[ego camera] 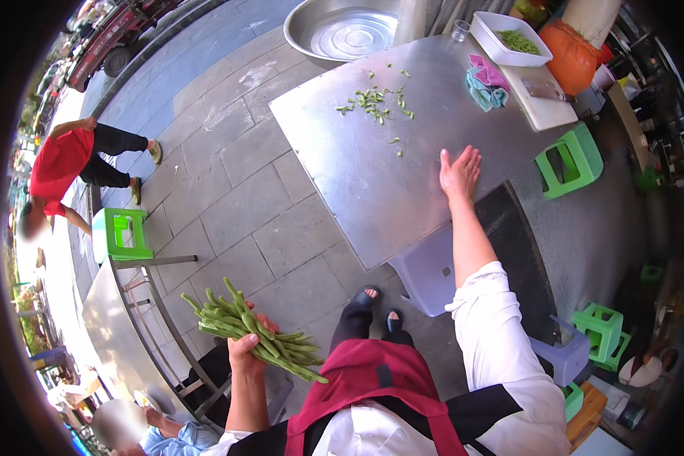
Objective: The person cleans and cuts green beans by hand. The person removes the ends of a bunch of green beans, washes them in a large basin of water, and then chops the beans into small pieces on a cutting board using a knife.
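Observation:
My left hand (249, 342) is closed around a bundle of green beans (262, 336), held off the table at the lower left. My right hand (460, 171) is spread, with fingers extended, over the near right part of a metal table (342, 182); whether it touches the surface is unclear. Nothing shows in it. Small cut bean pieces (373, 104) lie scattered farther back on the table. Near the far right edge are pink and teal cloths (486, 84), a white cutting board (547, 108) with a cleaver (544, 90), and a white plastic tub (510, 37) holding cut beans.
A large metal basin (345, 34) stands beyond the table. Green stools (587, 159) and a purple-grey plastic stool (427, 273) are nearby. At left, a person in a red shirt (62, 165) stands near another metal table (108, 330); a person in light blue is at lower left.

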Demonstrator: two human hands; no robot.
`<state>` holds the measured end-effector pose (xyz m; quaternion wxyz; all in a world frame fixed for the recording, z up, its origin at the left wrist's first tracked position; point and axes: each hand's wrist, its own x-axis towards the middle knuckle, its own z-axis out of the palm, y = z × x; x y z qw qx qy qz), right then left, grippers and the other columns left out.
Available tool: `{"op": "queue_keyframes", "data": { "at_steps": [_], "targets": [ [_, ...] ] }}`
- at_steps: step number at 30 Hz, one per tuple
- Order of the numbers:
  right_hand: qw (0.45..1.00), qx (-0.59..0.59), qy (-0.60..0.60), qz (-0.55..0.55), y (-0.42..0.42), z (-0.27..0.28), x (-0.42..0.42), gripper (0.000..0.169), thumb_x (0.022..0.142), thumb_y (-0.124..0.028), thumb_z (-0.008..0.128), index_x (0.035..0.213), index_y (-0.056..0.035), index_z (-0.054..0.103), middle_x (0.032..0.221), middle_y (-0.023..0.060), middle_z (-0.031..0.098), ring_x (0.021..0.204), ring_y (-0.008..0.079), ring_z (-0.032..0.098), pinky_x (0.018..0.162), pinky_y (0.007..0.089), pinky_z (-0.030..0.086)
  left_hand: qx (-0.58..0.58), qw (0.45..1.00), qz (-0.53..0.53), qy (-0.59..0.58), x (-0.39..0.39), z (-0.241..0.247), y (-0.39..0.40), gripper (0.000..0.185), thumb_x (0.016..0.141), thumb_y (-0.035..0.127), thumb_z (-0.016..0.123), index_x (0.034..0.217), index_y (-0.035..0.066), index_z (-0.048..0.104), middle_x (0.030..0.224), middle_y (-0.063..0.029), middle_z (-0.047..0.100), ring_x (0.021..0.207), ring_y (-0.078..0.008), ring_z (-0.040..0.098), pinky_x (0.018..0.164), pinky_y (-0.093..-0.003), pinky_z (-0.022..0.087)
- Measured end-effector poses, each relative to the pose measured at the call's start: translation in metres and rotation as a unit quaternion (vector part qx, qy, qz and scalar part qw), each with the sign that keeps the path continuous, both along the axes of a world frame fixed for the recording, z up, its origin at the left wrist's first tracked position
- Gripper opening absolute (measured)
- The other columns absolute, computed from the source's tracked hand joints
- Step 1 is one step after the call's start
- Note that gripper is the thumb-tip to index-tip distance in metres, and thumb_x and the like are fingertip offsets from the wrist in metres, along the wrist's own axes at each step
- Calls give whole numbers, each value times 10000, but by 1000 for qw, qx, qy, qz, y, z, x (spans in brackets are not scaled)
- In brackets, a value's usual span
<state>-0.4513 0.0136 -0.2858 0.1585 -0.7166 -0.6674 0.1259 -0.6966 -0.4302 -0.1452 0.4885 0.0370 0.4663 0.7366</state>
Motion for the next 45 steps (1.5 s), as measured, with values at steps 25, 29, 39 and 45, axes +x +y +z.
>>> {"op": "queue_keyframes", "data": {
  "at_steps": [25,29,39,45],
  "targets": [
    [832,63,82,545,208,-11,-196,518,940,-443,363,1332,-113,441,1421,92,375,1354,267,268,1115,401,182,-105,986,122,-48,39,-66,39,677,580,120,693,1186,40,402,757,-111,557,663,-235,547,688,-384,430],
    [772,12,110,626,185,0,-180,421,954,-342,371,1249,-89,533,1389,77,426,1332,268,309,1101,381,237,-94,986,127,-59,47,-68,42,687,580,121,698,1190,36,395,755,-109,560,661,-235,550,689,-385,432],
    [776,12,90,624,91,58,-81,877,744,-469,682,1420,-95,266,1463,147,274,1362,308,236,1110,451,194,-76,985,151,-44,49,-46,26,682,580,120,706,1187,56,400,761,-109,555,653,-232,540,658,-375,440],
    [865,32,9,500,70,19,-55,1286,515,-499,830,1463,-134,41,1492,230,67,1386,367,103,1114,491,158,-70,983,168,-31,46,-42,11,692,581,118,707,1195,57,393,762,-108,553,650,-229,537,662,-374,438]
  ]
}}
